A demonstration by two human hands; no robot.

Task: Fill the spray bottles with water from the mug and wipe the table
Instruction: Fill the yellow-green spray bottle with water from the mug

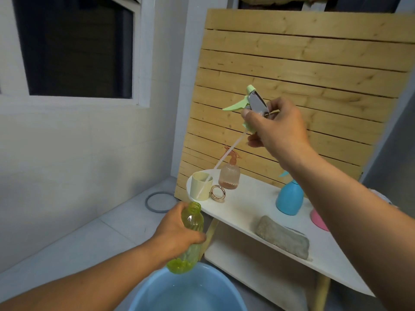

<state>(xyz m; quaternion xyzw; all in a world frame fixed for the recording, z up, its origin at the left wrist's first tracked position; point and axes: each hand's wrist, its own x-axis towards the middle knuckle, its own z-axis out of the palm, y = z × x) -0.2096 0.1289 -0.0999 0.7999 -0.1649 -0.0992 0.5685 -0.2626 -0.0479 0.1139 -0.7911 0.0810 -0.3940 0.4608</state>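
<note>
My left hand (177, 231) grips an uncapped yellow-green bottle (190, 234) above a blue basin (190, 290). My right hand (276, 129) holds the bottle's green spray head (249, 102) high up, its white tube (226, 157) hanging down toward the left. On the white table (253, 203) stand a cream mug (200, 186), a clear pink spray bottle (229, 173) and a blue spray bottle (289, 197), partly behind my right forearm. A grey cloth (283, 237) lies near the table's front edge.
A gold ring (217, 193) leans beside the mug. A pink object (318, 219) peeks out by my right arm. A wooden slatted panel (303, 75) stands behind the table. A grey ring (158, 202) lies on the tiled floor. The basin holds water.
</note>
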